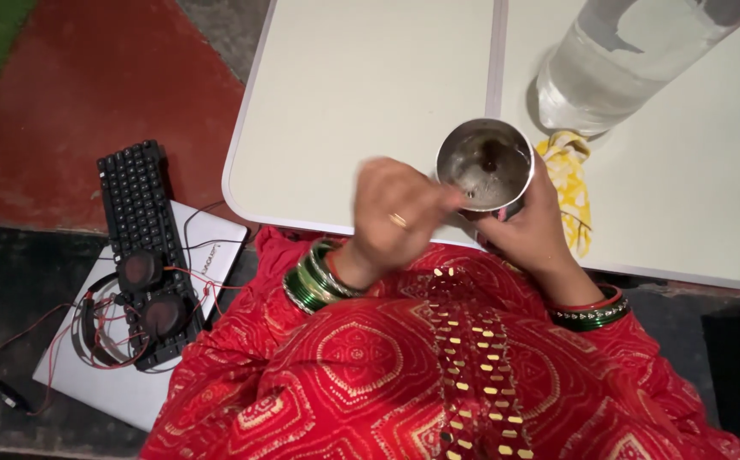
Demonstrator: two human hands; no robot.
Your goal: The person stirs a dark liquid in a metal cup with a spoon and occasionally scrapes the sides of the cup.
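A shiny steel cup [484, 163] is held upright over the near edge of a white folding table [361, 94]. My right hand [530, 232] wraps around the cup's side from below. My left hand [395, 215], blurred with motion, has its fingers bunched at the cup's left rim; whether it pinches anything is unclear. Green bangles sit on my left wrist, green and red ones on my right. Inside the cup a small dark spot shows at the bottom.
A large clear plastic water bottle [634, 51] stands at the table's far right, with a yellow patterned cloth [571, 183] beside the cup. On the floor to the left lie a black keyboard [141, 230], headphones [144, 294] with red wires, and a closed laptop [131, 383]. Red patterned fabric covers my lap.
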